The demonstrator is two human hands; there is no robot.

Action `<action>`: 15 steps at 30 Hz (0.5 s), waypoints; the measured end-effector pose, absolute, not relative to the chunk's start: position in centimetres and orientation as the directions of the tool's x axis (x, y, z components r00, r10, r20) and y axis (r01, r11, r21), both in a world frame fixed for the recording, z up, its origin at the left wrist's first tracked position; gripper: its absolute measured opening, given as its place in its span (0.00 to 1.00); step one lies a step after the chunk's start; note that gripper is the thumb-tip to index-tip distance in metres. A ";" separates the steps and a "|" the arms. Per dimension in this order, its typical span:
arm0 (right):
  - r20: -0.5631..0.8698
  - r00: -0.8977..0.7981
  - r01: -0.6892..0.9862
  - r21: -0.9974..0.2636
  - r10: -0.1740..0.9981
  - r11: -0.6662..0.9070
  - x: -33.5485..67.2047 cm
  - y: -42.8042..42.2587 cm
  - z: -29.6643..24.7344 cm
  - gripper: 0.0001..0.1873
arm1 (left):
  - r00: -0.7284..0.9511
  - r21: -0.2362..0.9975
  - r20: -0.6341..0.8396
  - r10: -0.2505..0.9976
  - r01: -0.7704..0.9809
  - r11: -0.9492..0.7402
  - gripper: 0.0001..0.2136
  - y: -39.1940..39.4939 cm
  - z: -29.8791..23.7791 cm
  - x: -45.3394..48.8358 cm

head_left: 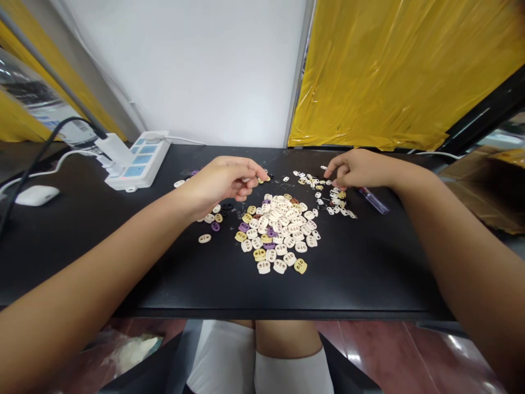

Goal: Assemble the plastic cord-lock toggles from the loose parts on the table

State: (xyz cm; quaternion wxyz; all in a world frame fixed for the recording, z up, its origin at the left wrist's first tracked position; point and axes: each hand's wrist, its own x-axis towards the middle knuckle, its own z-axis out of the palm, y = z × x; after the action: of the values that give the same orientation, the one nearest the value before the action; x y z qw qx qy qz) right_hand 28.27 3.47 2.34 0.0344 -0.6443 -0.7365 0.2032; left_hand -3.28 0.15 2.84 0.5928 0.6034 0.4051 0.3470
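Observation:
My left hand (225, 183) hovers above the table left of centre, fingers curled and thumb against the index finger. A pale sliver shows between the fingers, too small to name. Below and right of it lies a heap of oval two-hole cord locks (283, 224), mostly cream, some yellow, purple and brown. One cream cord lock (204, 238) sits apart on the left. At the right, my right hand (356, 169) reaches down to scattered small white pieces (338, 205). Its index finger and thumb are bent with a small gap between their tips; nothing shows in them.
A white power strip (141, 161) with plugs and cables stands at the left back, near a white earbud case (36, 195). A purple-tinted tube-like item (374, 201) lies beside the right hand. Behind are a white panel and yellow sheeting; a cardboard box (484, 189) is far right.

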 end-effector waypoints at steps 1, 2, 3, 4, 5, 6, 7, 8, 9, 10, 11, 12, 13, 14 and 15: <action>-0.225 -0.163 0.939 -0.334 0.961 0.082 28.2 3.5 2.3 0.20 | 0.434 0.996 -0.057 0.899 0.083 0.023 0.09 0.2 2.8 -3.3; -0.233 -0.164 0.940 -0.332 0.959 0.080 28.2 3.6 2.3 0.21 | 0.436 0.996 -0.053 0.899 0.090 0.015 0.08 0.3 2.7 -3.3; -0.236 -0.167 0.939 -0.336 0.957 0.081 28.1 3.6 2.3 0.21 | 0.436 0.995 -0.051 0.898 0.100 0.008 0.07 0.3 2.6 -3.4; -0.237 -0.168 0.937 -0.339 0.957 0.081 28.0 3.6 2.3 0.21 | 0.435 0.994 -0.048 0.899 0.108 0.001 0.07 0.3 2.6 -3.4; -0.237 -0.167 0.937 -0.340 0.957 0.080 27.9 3.5 2.3 0.20 | 0.435 0.993 -0.047 0.899 0.118 -0.005 0.06 0.4 2.6 -3.4; -0.239 -0.166 0.938 -0.338 0.957 0.079 27.8 3.5 2.3 0.19 | 0.436 0.992 -0.047 0.899 0.128 -0.010 0.06 0.4 2.5 -3.5; -0.241 -0.164 0.940 -0.333 0.957 0.077 27.7 3.5 2.3 0.17 | 0.434 0.991 -0.047 0.899 0.136 -0.014 0.06 0.5 2.5 -3.5; -0.244 -0.160 0.942 -0.328 0.956 0.074 27.6 3.5 2.3 0.16 | 0.434 0.990 -0.048 0.900 0.144 -0.017 0.06 0.5 2.5 -3.5; -0.249 -0.157 0.944 -0.322 0.956 0.071 27.5 3.5 2.3 0.14 | 0.432 0.989 -0.048 0.901 0.147 -0.018 0.06 0.5 2.4 -3.5; -0.253 -0.156 0.946 -0.316 0.955 0.071 27.5 3.5 2.2 0.12 | 0.430 0.989 -0.047 0.902 0.148 -0.019 0.06 0.5 2.4 -3.5; -0.258 -0.159 0.948 -0.310 0.953 0.074 27.6 3.6 2.1 0.11 | 0.428 0.989 -0.046 0.903 0.145 -0.019 0.06 0.5 2.4 -3.5; -0.261 -0.161 0.950 -0.304 0.952 0.077 27.7 3.7 2.0 0.09 | 0.426 0.990 -0.043 0.904 0.140 -0.019 0.07 0.5 2.4 -3.5; -0.266 -0.166 0.950 -0.300 0.949 0.082 27.8 3.8 1.8 0.08 | 0.424 0.991 -0.041 0.905 0.135 -0.018 0.07 0.5 2.3 -3.4; -0.269 -0.174 0.950 -0.299 0.947 0.089 28.0 3.9 1.6 0.07 | 0.425 0.991 -0.040 0.904 0.131 -0.018 0.07 0.5 2.3 -3.4; -0.250 -0.187 0.946 -0.305 0.950 0.106 28.1 4.1 1.4 0.05 | 0.425 0.992 -0.038 0.905 0.127 -0.019 0.07 0.5 2.3 -3.4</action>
State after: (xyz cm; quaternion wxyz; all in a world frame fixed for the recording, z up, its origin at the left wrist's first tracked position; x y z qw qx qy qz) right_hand 28.12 4.06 1.43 0.0044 -0.6376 -0.7436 0.2013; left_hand -3.38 0.47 2.30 0.5663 0.6258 0.4123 0.3431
